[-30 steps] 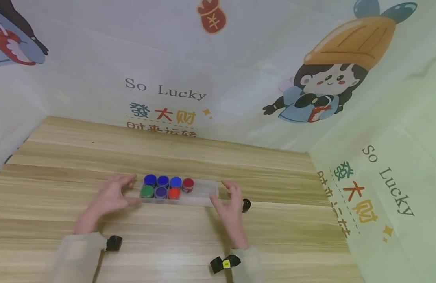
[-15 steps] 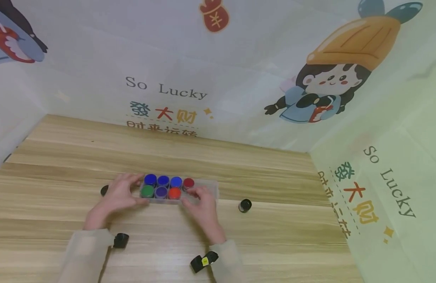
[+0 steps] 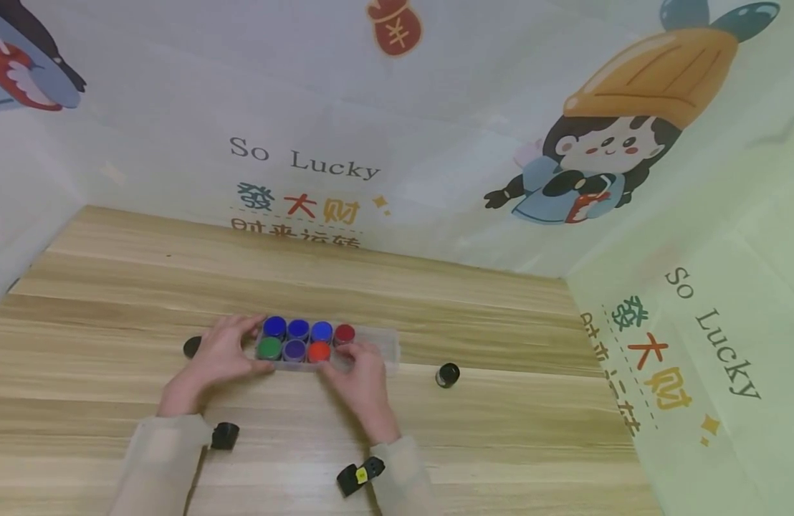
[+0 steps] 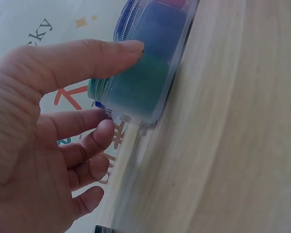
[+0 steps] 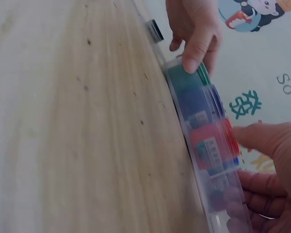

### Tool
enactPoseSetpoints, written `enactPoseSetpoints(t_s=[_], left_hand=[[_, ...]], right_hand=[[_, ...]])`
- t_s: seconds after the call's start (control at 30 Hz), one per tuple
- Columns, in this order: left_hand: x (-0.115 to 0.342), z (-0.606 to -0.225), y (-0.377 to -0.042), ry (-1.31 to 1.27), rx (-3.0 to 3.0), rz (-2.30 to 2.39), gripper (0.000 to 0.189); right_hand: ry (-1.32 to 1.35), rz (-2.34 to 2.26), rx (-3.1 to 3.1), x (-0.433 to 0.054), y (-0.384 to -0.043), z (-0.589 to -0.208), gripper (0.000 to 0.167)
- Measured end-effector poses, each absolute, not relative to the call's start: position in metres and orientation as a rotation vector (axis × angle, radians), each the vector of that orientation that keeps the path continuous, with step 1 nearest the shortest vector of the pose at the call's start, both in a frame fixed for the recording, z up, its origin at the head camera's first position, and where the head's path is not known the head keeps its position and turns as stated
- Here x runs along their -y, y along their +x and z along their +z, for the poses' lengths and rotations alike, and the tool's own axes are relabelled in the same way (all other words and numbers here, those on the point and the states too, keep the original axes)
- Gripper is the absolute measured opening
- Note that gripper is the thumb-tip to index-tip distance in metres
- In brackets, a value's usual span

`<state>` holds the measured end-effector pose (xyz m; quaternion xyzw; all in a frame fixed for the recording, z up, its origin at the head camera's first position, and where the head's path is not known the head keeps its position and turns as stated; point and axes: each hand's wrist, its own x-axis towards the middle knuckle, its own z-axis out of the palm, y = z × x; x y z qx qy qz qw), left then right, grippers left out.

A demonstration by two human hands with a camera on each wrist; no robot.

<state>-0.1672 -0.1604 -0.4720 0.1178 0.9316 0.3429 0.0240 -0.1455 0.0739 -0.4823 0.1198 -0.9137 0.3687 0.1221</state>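
A long clear plastic box point(image 3: 378, 345) lies on the table, holding two rows of small jars with coloured lids, bunched towards its left. My left hand point(image 3: 223, 351) grips the box's left end. In the left wrist view its thumb lies on the front wall beside a green-lidded jar point(image 4: 136, 90). My right hand point(image 3: 361, 380) pinches the jar with the red-orange lid point(image 3: 319, 352) in the front row. In the right wrist view the thumb touches this lid point(image 5: 232, 136), and other fingers show through the box wall. A dark-red-lidded jar point(image 3: 345, 334) stands behind.
One black-lidded jar point(image 3: 448, 375) stands on the table right of the box. Another black object point(image 3: 193, 347) lies partly behind my left hand. A printed cloth wall point(image 3: 436, 179) rises at the table's back edge, with more cloth at both sides.
My right hand has moved left from the box's right end to the red-orange-lidded jar. My left hand has moved right onto the box's left end, uncovering the black object behind it.
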Motion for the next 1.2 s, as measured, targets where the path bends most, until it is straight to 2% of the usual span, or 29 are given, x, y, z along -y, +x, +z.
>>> enactPoseSetpoints(t_s=[0.23,0.4,0.83,1.2], left_hand=[[0.161,-0.471,-0.167,0.360,-2.888,1.054,0.084],[0.162,-0.472,-0.168,0.360,-2.886,1.053,0.084],[0.163,-0.474,-0.168,0.363,-2.884,1.087,0.084],[0.164,-0.476,-0.169,0.357,-2.859,1.099,0.085]], right_hand=[[0.340,1.149,2.586,-0.082,-0.150,-0.483,0.015],[0.309,1.084,2.568,-0.083,-0.153,-0.482,0.011],[0.048,0.995,2.668,-0.073,-0.160,-0.480,0.023],[-0.092,0.911,2.702,-0.062,-0.167,-0.482,0.027]])
